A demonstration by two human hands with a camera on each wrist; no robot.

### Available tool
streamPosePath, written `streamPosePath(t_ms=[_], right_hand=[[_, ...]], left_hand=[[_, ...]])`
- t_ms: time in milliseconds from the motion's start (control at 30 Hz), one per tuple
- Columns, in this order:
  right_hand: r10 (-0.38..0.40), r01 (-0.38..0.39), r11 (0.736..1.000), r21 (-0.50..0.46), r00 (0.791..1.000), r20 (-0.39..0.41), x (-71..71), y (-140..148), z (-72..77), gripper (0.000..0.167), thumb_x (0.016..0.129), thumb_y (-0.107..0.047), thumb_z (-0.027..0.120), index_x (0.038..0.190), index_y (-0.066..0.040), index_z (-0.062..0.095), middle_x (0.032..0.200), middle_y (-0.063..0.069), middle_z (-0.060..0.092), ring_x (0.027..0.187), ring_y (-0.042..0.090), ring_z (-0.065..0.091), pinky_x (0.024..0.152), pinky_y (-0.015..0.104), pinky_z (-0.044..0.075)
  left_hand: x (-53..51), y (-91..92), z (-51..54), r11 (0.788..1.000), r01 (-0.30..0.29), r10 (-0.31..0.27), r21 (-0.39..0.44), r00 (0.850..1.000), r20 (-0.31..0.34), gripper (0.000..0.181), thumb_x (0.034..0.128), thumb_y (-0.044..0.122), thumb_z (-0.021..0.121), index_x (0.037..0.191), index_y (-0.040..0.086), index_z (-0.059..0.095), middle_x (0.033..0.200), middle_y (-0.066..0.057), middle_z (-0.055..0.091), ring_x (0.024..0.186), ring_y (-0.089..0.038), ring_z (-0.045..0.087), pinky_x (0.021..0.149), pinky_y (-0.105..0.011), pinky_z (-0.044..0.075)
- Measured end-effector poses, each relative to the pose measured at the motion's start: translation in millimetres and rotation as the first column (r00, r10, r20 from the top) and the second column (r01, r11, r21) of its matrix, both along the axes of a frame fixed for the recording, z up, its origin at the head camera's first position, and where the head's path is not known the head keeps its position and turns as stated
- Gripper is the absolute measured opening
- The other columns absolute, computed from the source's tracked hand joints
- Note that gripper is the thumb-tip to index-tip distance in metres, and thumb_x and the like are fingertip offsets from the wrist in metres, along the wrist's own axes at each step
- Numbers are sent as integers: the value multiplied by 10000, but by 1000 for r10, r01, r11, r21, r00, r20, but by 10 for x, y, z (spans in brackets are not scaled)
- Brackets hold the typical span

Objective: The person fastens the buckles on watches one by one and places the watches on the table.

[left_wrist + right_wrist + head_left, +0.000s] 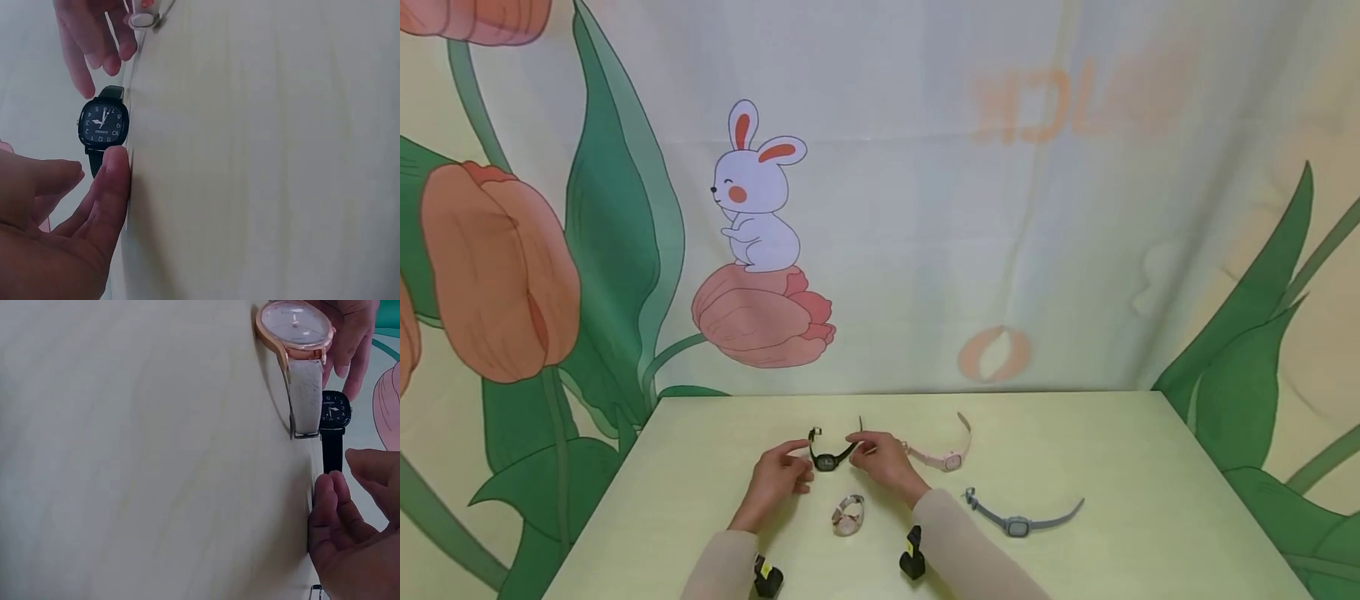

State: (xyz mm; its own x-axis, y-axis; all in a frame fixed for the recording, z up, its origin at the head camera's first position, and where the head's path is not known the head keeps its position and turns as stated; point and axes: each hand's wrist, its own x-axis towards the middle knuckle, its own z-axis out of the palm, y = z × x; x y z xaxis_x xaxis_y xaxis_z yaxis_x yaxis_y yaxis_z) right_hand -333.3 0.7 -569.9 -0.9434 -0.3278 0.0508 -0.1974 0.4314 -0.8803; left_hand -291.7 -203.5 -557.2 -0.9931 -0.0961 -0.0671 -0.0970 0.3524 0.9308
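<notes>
A black watch (826, 462) with a squarish dial lies face up toward the back of the table, its two strap ends spread to either side. My left hand (778, 475) is at the strap's left side; in the left wrist view a fingertip (117, 159) meets the strap beside the case, with a gap to the other digit. On the right side, my right hand (887, 462) has its fingers at the strap. The right wrist view shows fingertips (328, 481) against the black strap and the thumb apart from them.
A rose-gold watch with a pale strap (847, 521) stands looped between the forearms. A pink watch (951, 460) lies right of my right hand, and a grey-blue watch (1017, 526) lies nearer the front right. Behind the table (1112, 467) hangs a printed curtain (910, 250).
</notes>
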Motion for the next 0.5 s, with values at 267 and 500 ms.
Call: streamPosePath(t_ms=[267, 500], right_hand=[[-4, 12, 993, 121, 998, -63, 36, -77, -4, 303, 872, -58, 687, 1169, -112, 718, 814, -20, 685, 694, 53, 547, 658, 226, 460], [4, 8, 994, 111, 995, -103, 64, -19, 10, 239, 862, -30, 691, 1096, -62, 726, 881, 56, 674, 800, 125, 589, 708, 268, 485]], left_hand=[[-25, 2, -20, 999, 9, -9, -34, 1000, 10, 344, 969, 4, 561, 1311, -3, 595, 933, -211, 682, 660, -172, 655, 580, -292, 574], [-14, 47, -21, 997, 32, -33, -71, 999, -12, 291, 952, 1, 584, 1238, -7, 636, 917, -198, 696, 658, -183, 658, 587, -291, 570]])
